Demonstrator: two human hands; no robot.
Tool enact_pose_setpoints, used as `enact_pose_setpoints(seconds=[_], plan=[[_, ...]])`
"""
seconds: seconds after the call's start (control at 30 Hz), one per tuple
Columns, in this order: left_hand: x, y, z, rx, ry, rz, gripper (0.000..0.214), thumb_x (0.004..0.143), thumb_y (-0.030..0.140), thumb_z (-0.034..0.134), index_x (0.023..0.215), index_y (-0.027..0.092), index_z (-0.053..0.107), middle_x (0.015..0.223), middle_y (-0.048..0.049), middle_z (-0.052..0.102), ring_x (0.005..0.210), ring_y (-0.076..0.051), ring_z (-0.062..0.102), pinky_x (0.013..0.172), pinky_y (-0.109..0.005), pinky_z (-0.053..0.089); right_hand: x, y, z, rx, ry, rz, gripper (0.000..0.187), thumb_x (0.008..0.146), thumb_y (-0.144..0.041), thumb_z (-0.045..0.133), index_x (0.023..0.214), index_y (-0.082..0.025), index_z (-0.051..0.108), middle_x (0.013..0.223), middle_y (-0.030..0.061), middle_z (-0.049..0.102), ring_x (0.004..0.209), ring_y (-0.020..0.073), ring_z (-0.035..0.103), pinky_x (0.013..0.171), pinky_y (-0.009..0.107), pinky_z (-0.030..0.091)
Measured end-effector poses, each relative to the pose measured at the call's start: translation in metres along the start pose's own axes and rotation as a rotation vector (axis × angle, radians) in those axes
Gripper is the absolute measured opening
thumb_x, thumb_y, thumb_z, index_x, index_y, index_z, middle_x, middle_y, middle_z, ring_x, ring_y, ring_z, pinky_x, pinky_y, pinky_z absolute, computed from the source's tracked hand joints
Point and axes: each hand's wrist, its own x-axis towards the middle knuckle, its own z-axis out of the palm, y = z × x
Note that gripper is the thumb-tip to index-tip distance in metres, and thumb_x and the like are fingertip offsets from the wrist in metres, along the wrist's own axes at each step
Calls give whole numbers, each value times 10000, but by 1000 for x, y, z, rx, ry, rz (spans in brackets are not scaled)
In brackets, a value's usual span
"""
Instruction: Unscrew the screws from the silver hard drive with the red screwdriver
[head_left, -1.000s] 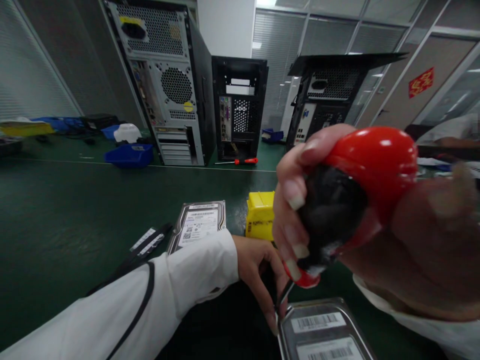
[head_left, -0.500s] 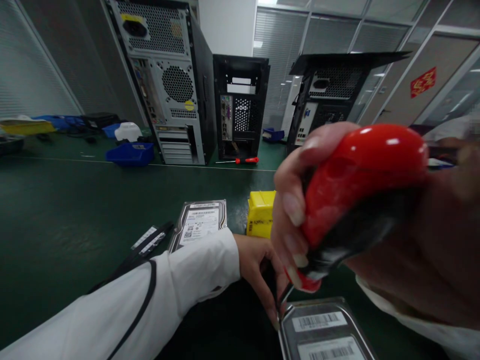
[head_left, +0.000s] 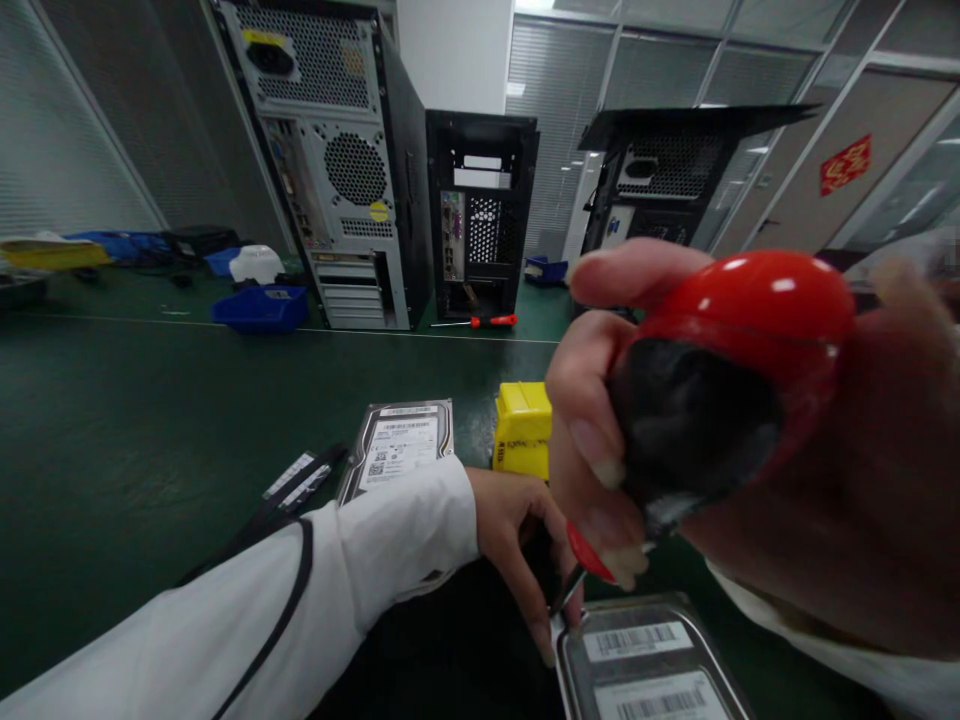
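My right hand (head_left: pixel 810 510) is wrapped round the thick red and black handle of a screwdriver (head_left: pixel 757 300), close to the camera. The screwdriver slants down and left, its shaft meeting the upper left corner of a silver hard drive (head_left: pixel 645 670) with barcode labels. At that corner, the thumb and fingers of my left hand (head_left: pixel 521 530) grip the drive beside the shaft. The screwdriver's tip, and any screw under it, are hidden by the fingers. Beyond my left wrist lies a second hard drive (head_left: pixel 405 440) with a white label.
A yellow bin (head_left: pixel 523 430) stands behind my hands. Black cables (head_left: pixel 300 490) lie left of the second drive. Computer cases (head_left: pixel 360 180) line the back of the green table (head_left: pixel 150 420), with a smaller red-handled screwdriver (head_left: pixel 491 321) and a blue bin (head_left: pixel 262 308) nearby.
My right hand has rotated the screwdriver handle, so more of its black part faces me. My index finger has lifted off the handle. My left hand and the drive stay almost in place.
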Motion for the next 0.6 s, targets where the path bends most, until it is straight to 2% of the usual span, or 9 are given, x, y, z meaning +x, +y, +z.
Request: enact_pose_setpoints(seconds=[0.07, 0.13, 0.27, 0.33, 0.47, 0.6], plan=[[3, 1, -4, -44, -35, 23, 212, 725, 271, 702, 723, 62, 665, 749, -15, 635, 804, -130, 633, 813, -207, 486, -1, 0, -2, 39, -31, -13, 666, 769, -691, 161, 1084, -272, 572, 840, -6, 526, 706, 151, 608, 555, 305, 469], [5, 3, -7, -75, -50, 40, 173, 687, 240, 729, 678, 77, 669, 744, -6, 641, 831, -131, 635, 834, -198, 475, -3, 3, -3, 40, 8, -15, 662, 770, -695, 180, 1115, -270, 554, 859, -1, 525, 696, 144, 595, 553, 299, 467], [7, 3, -11, -129, -69, 50, 123, 650, 194, 752, 649, 92, 683, 760, -5, 650, 851, -133, 635, 853, -184, 461, -6, 11, -2, 47, 52, -63, 565, 724, -643, 470, 1142, -268, 524, 960, 34, 536, 725, 160, 576, 601, 316, 499], [7, 2, -12, -145, -78, 48, 110, 627, 170, 766, 664, 98, 693, 766, -3, 651, 855, -134, 634, 853, -180, 462, -6, 14, 0, 50, 60, -83, 526, 711, -593, 543, 1128, -273, 520, 979, 42, 538, 743, 172, 581, 616, 321, 511], [8, -1, -14, -169, -93, 35, 90, 618, 158, 772, 657, 117, 703, 763, 1, 657, 863, -135, 634, 848, -173, 461, -2, 20, 0, 124, 79, -150, 407, 741, -533, 553, 1039, -257, 520, 911, 27, 537, 720, 149, 579, 609, 288, 516], [9, -6, -14, -184, -115, 11, 106, 597, 175, 788, 657, 133, 711, 722, 10, 663, 786, -120, 644, 796, -154, 474, 1, 23, -2, 146, 109, -130, 332, 769, -527, 522, 982, -273, 508, 797, -8, 520, 568, 96, 513, 475, 231, 450]])
